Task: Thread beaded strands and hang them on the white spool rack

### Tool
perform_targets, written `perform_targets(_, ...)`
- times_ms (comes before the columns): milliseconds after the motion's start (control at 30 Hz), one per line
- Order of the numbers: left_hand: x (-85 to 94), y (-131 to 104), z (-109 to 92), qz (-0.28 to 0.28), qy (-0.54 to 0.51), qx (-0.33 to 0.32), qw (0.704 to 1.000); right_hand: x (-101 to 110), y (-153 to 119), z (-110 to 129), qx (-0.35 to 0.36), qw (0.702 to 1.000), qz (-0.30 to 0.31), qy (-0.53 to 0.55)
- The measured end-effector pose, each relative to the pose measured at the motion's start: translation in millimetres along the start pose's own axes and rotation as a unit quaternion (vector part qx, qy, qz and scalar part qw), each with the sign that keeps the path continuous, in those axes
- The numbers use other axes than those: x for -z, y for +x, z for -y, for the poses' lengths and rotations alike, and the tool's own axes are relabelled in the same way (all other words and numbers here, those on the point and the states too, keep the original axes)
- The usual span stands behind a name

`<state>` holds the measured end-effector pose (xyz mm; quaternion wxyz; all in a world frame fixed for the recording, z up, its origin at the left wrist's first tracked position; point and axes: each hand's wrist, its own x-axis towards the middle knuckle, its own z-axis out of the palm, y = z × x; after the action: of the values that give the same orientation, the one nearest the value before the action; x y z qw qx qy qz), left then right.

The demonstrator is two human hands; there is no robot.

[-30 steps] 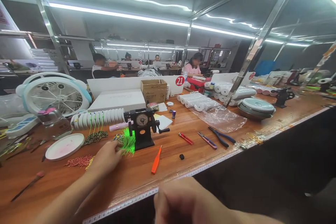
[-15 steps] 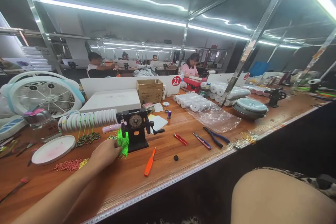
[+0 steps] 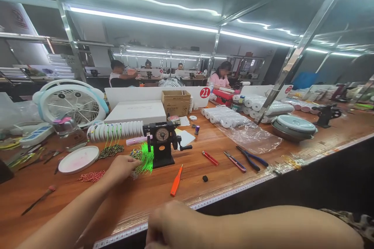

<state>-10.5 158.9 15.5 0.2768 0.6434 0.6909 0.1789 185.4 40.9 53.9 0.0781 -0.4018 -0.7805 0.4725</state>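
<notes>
A: What is seen at the left of the table (image 3: 146, 204)?
B: A white dish (image 3: 78, 159), then red pieces (image 3: 91, 176) laid near it, then a row of white discs (image 3: 122, 129) threaded on a shaft.
A: And the left hand (image 3: 126, 166)?
B: It is stretched out to the bright green strands (image 3: 147, 160), which are touched on their left side by the fingertips. Whether any are pinched in its grip cannot be told.
A: Where are the strands placed?
B: Just left of the base of the black crank machine (image 3: 163, 151).
A: And the right hand (image 3: 175, 221)?
B: It is held low by the table's near edge, fingers curled; whether anything is gripped is hidden.
A: Farther right?
B: The pliers (image 3: 253, 158) are laid down, handles apart.
</notes>
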Motion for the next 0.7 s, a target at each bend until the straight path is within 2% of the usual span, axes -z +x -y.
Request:
perform_targets(100,-0.3,-4,3,-0.004,-0.037,0.018,0.999,1,2,-10,-0.058,0.996,-0.07,0.006)
perform_targets(333,-0.4,-5,3,-0.027,-0.115,0.031,0.993,-14,18,-30,-0.072,0.978,-0.112,0.159)
perform_targets(400,2.4,-13,0,-0.035,-0.154,0.037,0.987,-18,25,-35,-0.05,0.96,-0.149,0.233)
perform_targets(467,3.0,-28,-3,-0.03,-0.212,0.038,0.976,-21,34,-40,-0.007,0.925,-0.207,0.318)
perform_targets(533,-1.5,-52,-6,0.003,-0.275,0.029,0.961,-25,41,-43,0.029,0.88,-0.248,0.403)
perform_targets(600,-11.6,-77,-9,0.052,-0.314,0.025,0.948,-29,46,-44,0.061,0.845,-0.254,0.467)
perform_targets(667,-24.6,-100,-9,0.132,-0.383,0.035,0.913,-35,47,-42,0.094,0.826,-0.236,0.502)
perform_targets(700,-30.9,-109,-9,0.15,-0.413,0.04,0.898,-37,46,-41,0.106,0.824,-0.221,0.511)
